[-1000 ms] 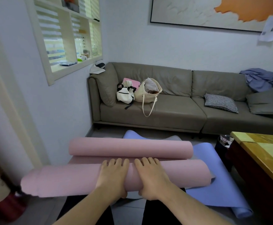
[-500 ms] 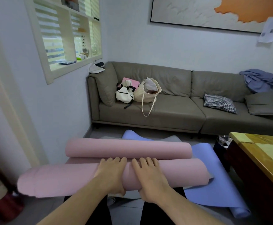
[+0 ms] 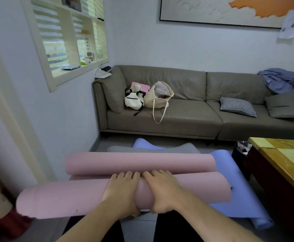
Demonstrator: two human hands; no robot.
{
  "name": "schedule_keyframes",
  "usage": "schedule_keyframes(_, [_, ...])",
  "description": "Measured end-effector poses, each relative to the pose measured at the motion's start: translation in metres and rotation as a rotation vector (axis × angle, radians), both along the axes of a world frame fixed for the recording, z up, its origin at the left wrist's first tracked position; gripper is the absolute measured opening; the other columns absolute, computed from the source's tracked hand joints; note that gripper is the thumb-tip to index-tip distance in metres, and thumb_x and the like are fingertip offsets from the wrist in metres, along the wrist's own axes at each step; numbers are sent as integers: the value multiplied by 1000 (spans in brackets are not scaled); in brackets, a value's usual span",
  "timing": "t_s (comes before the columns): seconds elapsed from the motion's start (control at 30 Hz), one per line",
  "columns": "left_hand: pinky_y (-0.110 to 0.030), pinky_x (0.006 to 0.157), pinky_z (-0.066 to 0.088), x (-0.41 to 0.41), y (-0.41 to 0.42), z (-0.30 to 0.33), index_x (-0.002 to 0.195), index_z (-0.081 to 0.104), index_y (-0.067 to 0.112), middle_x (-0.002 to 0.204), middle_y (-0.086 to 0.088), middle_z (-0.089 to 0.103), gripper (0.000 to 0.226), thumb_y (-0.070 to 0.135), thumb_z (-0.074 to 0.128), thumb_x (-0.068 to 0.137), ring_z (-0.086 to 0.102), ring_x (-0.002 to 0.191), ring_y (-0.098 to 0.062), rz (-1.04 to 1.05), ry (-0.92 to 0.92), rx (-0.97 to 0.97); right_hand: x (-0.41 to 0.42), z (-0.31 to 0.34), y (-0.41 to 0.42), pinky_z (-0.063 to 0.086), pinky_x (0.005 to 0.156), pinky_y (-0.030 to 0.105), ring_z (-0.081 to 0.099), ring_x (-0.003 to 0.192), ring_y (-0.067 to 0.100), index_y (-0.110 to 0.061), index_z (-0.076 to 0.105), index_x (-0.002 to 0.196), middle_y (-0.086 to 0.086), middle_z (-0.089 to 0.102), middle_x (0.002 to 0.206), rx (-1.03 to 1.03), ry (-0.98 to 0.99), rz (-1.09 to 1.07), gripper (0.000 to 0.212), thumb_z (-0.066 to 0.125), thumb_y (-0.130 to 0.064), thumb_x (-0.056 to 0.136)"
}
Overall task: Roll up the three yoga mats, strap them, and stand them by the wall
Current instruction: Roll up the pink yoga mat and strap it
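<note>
Left hand point(image 3: 123, 191) and right hand point(image 3: 162, 187) both curl around the pink mat roll point(image 3: 69, 198); gripped only mid-length, its uneven left end may telescope loose.

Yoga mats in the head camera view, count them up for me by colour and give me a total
Pink mat, rolled at both ends, both hands gripping the near roll: 1
Blue mat, lying under it: 1
Grey mat, behind them: 1
Total: 3
</note>
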State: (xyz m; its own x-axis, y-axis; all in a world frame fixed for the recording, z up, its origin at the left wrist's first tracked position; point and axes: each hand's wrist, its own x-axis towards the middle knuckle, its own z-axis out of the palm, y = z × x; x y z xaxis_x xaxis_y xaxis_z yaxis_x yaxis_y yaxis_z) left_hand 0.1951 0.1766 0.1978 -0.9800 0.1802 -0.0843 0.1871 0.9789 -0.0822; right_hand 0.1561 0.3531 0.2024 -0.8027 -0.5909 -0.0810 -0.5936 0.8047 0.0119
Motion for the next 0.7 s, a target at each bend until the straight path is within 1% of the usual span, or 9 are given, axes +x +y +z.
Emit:
schedule_keyframes(0.03, [-41, 97, 41, -2, -2, 1, 135, 39, 27, 131, 5, 52, 94, 55, 79, 55, 54, 117, -24, 3, -9, 13, 2, -3, 1, 45, 98, 42, 56, 114, 30, -25, 43, 130, 2, 57, 125, -10, 24, 0, 83, 86, -44, 62])
schedule_keyframes(0.1, [-40, 91, 41, -5, -6, 5, 128, 41, 29, 127, 7, 55, 89, 56, 80, 53, 56, 114, -23, 8, -30, 52, 8, -10, 2, 40, 107, 44, 51, 121, 31, -22, 37, 143, 5, 51, 133, -9, 78, 6, 98, 87, -50, 64])
schedule_keyframes(0.17, [-40, 86, 41, -9, -8, 9, 122, 43, 29, 123, 8, 57, 84, 58, 81, 52, 58, 111, -22, -1, -55, 71, 14, -16, 1, 36, 113, 47, 47, 125, 32, -19, 30, 150, 6, 48, 139, 4, 129, -12, 110, 89, -53, 64])
schedule_keyframes(0.2, [-39, 86, 42, -10, -9, 10, 121, 43, 29, 123, 8, 57, 84, 58, 81, 52, 58, 110, -21, -4, -64, 71, 15, -17, 0, 35, 113, 48, 47, 125, 32, -20, 29, 150, 7, 48, 139, 4, 155, -24, 109, 89, -51, 65])
schedule_keyframes(0.3, [-40, 89, 42, -10, -7, 6, 123, 43, 28, 123, 6, 56, 85, 57, 81, 53, 57, 111, -22, 3, -52, 62, 13, -18, -3, 38, 107, 48, 51, 119, 32, -22, 33, 142, 5, 52, 133, 9, 154, -37, 93, 84, -40, 66])
schedule_keyframes(0.4, [-40, 95, 41, -6, -3, -2, 131, 40, 26, 128, 1, 52, 89, 54, 80, 57, 52, 116, -25, 13, 3, 18, 7, -15, -4, 42, 100, 49, 53, 114, 32, -25, 35, 132, 4, 56, 127, 10, 108, -44, 85, 82, -39, 63])
schedule_keyframes(0.47, [-42, 102, 38, -4, 0, -9, 142, 35, 22, 134, -3, 47, 96, 52, 78, 62, 48, 122, -27, 14, 54, -16, 1, -14, -4, 44, 97, 49, 55, 111, 32, -26, 37, 128, 3, 58, 123, 6, 89, -42, 83, 82, -40, 60])
schedule_keyframes(0.53, [-43, 104, 36, -4, 2, -14, 148, 33, 20, 138, -3, 46, 98, 50, 77, 66, 47, 124, -28, 23, 86, -23, -2, -14, -5, 45, 96, 49, 56, 110, 32, -27, 37, 128, 2, 59, 122, 8, 68, -41, 84, 82, -42, 59])
schedule_keyframes(0.7, [-43, 101, 38, -7, 1, -11, 143, 36, 24, 137, 1, 47, 94, 47, 79, 62, 49, 123, -27, 28, 67, -2, -3, -13, -5, 44, 99, 47, 55, 112, 31, -26, 37, 131, 3, 57, 125, 14, 57, -46, 86, 83, -43, 60])
